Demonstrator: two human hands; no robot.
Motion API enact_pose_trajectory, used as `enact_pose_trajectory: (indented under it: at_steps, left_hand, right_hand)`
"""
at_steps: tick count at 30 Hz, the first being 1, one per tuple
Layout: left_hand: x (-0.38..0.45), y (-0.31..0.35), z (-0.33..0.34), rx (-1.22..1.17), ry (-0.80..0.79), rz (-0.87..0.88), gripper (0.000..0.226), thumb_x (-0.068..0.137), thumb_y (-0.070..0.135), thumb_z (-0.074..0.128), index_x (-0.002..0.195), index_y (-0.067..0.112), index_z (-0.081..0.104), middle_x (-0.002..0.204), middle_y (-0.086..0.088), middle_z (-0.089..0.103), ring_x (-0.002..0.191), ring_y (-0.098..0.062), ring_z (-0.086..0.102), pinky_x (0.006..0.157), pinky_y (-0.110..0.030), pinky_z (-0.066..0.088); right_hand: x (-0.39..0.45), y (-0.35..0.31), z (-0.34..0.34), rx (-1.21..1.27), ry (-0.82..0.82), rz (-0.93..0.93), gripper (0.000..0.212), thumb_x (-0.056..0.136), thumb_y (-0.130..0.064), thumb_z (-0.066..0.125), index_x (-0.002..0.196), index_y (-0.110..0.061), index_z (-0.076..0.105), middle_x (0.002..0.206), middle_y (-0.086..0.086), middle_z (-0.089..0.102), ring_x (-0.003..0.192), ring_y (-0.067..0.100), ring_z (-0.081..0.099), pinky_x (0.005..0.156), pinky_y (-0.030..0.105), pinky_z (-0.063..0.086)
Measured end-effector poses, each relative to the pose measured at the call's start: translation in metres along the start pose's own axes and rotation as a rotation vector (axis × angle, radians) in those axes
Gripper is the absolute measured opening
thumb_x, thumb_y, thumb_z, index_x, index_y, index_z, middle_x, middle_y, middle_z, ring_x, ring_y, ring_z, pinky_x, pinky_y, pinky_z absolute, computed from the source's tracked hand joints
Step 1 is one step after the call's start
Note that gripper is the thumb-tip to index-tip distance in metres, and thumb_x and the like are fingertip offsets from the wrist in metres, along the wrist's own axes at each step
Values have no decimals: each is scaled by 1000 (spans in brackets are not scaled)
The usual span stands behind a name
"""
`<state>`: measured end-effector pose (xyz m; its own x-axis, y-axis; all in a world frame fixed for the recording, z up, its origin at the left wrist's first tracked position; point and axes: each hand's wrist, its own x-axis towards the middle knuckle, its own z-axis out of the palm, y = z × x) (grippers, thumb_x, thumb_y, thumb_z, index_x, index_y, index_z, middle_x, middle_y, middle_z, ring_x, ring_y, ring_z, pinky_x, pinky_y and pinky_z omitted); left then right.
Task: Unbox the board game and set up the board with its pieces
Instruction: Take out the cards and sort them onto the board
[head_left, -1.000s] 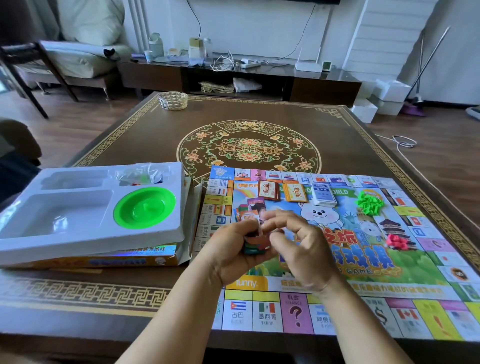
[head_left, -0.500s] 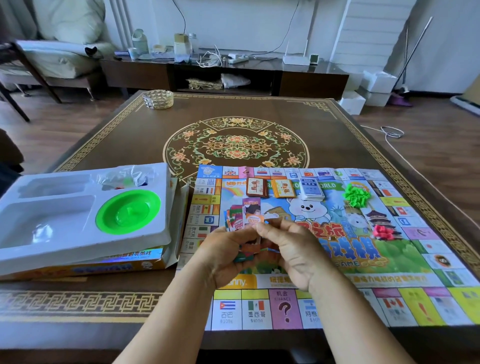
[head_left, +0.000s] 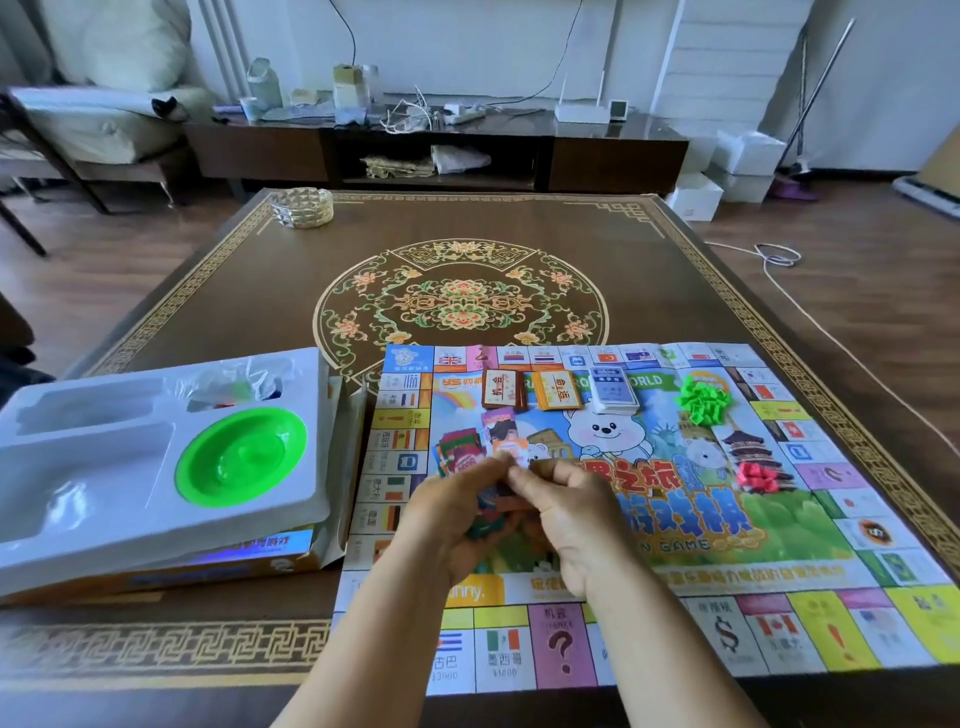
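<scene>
Since the earlier frames, both hands have shifted slightly toward the far edge of the game board (head_left: 810, 566) while keeping the same fan of paper notes (head_left: 480, 449) between them. Left hand (head_left: 449, 519): fingers curled under the fan, thumb pressed on top, gripping the notes. Right hand (head_left: 574, 519): thumb and forefinger pinching the same fan at its near edge, remaining fingers curled. Both hands hover over the centre-left of the board, which lies flat on the patterned table (head_left: 462, 218).

Beyond the hands, in a row along the board's far side: a brown card deck (head_left: 501, 388), an orange card deck (head_left: 556, 391) and a blue card deck (head_left: 615, 391). Beyond and to the right of the right hand: a heap of green house pieces (head_left: 704, 402); nearer, directly right of the right hand, a heap of red pieces (head_left: 758, 478).

Left of the left hand: a white plastic tray (head_left: 130, 519) resting on the game box (head_left: 249, 558), with a green dish (head_left: 241, 457) set in its round well and a clear plastic bag (head_left: 244, 382) of small parts in its far compartment. Far beyond the left hand, near the table's far corner: a glass dish (head_left: 301, 208).
</scene>
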<state>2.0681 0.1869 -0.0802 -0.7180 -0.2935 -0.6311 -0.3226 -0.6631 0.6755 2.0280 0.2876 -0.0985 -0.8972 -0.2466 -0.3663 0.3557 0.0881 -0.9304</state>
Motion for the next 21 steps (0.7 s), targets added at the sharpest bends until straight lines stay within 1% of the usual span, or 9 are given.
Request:
enact_pose_trajectory:
  at_steps: [2,4,5,8,10,12,15,18,21]
  left_hand:
    - [3,2,0,-20,9,-16,14,80,20,73,83,6,70,77,-12,70,61,-21,66,47,-25,52]
    - [7,5,0,-25,29,-7,14,80,19,72,84,6,69,73,-12,71,55,-20,67,46,-24,52]
    - [8,5,0,-22,44,6,13,81,17,72,84,5,69,69,-12,71,52,-19,67,45,-24,52]
    - [14,7,-3,-15,86,57,11,81,12,71,83,2,67,68,-13,70,52,-20,65,45,-24,52]
    - [19,9,-6,-18,119,96,12,81,10,70,88,1,65,72,-16,68,53,-23,63,48,-28,53]
    - [23,11,-9,2,145,122,16,81,11,71,92,1,63,76,-20,67,51,-26,61,52,-34,53]
    - [25,13,-7,11,155,125,18,82,11,70,94,1,62,75,-21,65,44,-25,59,49,-35,52]
    - [28,15,-4,-4,146,109,30,82,12,70,105,-3,61,76,-20,66,50,-26,60,48,-32,52]
    - [30,16,-1,-12,153,120,29,81,11,71,105,-2,62,75,-17,70,53,-25,63,47,-28,53]
  right_hand:
    - [5,0,1,37,26,27,11,81,-23,73,80,-12,71,80,9,74,78,28,70,72,43,59]
    - [10,1,2,36,50,25,12,81,-25,73,80,-13,72,79,8,74,79,29,71,71,44,59]
    - [12,2,4,9,75,11,12,80,-26,74,80,-14,72,79,7,74,78,28,71,69,42,59]
    - [18,2,5,-182,201,-57,17,77,-31,75,80,-16,68,77,2,71,72,19,67,60,30,54]
    - [25,-3,3,-350,294,-80,21,77,-34,74,80,-16,64,77,-2,68,70,17,63,57,26,47]
    - [35,-9,2,-485,345,-84,20,79,-35,71,81,-18,61,78,-4,65,70,16,60,54,24,41]
    - [48,-15,7,-649,351,-116,17,85,-36,64,80,-21,57,78,-5,64,72,17,59,58,25,39]
    - [57,-16,20,-733,339,-121,18,88,-38,60,85,-20,58,80,-5,63,73,16,58,60,25,39]
    - [61,-15,27,-826,335,-121,15,90,-36,57,92,-21,58,89,-4,65,81,19,60,63,26,42]
